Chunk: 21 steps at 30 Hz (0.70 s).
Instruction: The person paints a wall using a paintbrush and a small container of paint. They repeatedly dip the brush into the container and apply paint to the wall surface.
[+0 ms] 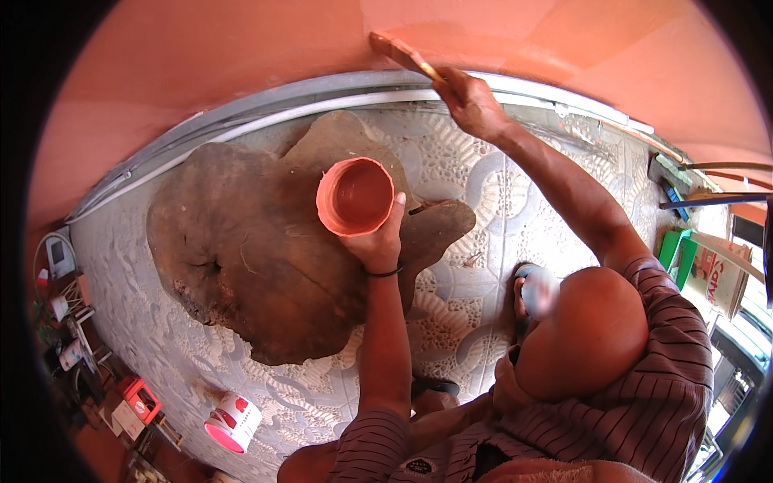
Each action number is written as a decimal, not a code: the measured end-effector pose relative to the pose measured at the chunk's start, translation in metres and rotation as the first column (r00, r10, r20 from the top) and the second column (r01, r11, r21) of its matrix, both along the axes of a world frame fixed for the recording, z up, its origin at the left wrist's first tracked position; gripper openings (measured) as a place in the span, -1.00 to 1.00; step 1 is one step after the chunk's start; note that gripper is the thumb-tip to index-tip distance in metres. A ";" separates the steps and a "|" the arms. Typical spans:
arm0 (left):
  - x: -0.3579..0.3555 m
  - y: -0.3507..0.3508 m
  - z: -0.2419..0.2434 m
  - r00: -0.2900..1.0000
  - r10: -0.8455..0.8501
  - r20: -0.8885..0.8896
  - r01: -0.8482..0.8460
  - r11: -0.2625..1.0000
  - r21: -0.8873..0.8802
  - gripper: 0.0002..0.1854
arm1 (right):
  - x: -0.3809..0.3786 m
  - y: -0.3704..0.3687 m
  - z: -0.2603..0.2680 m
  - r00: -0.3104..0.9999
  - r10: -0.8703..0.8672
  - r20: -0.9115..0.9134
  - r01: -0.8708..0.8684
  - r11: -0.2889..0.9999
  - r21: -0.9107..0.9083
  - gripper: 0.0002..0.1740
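Note:
In my left hand (381,244) is a cup-like pot (356,226), coated with terracotta-red paint, its open mouth facing up. My thumb lies along its right side, and a dark band circles that wrist. Below the pot spreads a brown slab of tree trunk (241,253) with an irregular outline. My right arm reaches out to the wall (272,36), which is painted in uneven orange-red shades. A paintbrush (430,69) is gripped by its handle in my right hand (474,102). Its paint-covered head appears to touch the wall low down, above the pale skirting.
A white pipe (290,108) runs along the wall's foot. On the patterned tile floor (465,290) stands a white-and-red pail (235,419). A red plastic item (142,399) and clutter line the left. A green container (675,256) and a blue-bristled brush (675,199) are at right.

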<state>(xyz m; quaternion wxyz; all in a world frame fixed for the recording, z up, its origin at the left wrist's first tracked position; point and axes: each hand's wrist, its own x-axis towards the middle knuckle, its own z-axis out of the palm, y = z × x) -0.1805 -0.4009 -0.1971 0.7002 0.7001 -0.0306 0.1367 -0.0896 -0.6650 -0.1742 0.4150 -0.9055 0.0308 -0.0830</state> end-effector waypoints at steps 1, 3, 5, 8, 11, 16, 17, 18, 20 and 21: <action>-0.001 0.000 0.000 1.000 -0.004 0.001 0.004 1.000 0.013 0.08 | -0.009 -0.004 -0.002 0.998 -0.060 -0.019 0.060 0.998 0.020 -0.65; 0.000 0.003 -0.001 1.000 -0.013 -0.008 0.013 0.999 0.037 0.09 | -0.034 -0.013 -0.006 0.983 -0.170 -0.070 0.175 0.982 0.074 -0.63; -0.002 0.005 -0.004 0.999 -0.022 -0.031 0.024 0.998 0.059 0.12 | -0.062 -0.015 -0.009 0.959 -0.259 -0.115 0.270 0.959 0.092 -0.59; -0.002 0.004 -0.007 1.000 0.000 -0.002 0.000 0.998 0.070 0.15 | -0.070 -0.005 -0.013 0.986 -0.157 0.061 0.147 0.979 0.143 -0.60; 0.000 0.003 -0.005 0.999 -0.023 -0.038 0.026 0.995 0.095 0.17 | -0.043 0.006 -0.008 0.994 0.002 -0.111 0.012 0.992 0.123 -0.60; 0.001 -0.005 0.002 0.999 0.035 0.035 -0.035 0.999 0.022 0.01 | 0.006 0.008 -0.012 0.998 -0.028 -0.055 0.029 0.999 0.030 -0.63; 0.000 -0.006 0.002 0.999 0.044 0.031 -0.044 0.999 0.003 -0.01 | 0.004 0.001 -0.015 0.997 -0.056 -0.049 0.059 0.997 0.050 -0.63; 0.001 -0.006 0.001 0.998 0.041 0.042 -0.042 0.999 0.007 -0.02 | 0.000 -0.007 -0.018 0.990 -0.101 -0.094 0.107 0.992 0.063 -0.62; 0.002 -0.004 -0.002 0.998 0.042 0.054 -0.043 0.999 0.016 -0.05 | -0.018 -0.026 -0.026 0.982 -0.180 -0.059 0.186 0.973 0.136 -0.62; 0.001 -0.003 -0.004 0.999 0.027 0.040 -0.028 0.999 0.032 -0.05 | -0.028 -0.039 -0.028 0.965 -0.228 -0.125 0.246 0.958 0.145 -0.61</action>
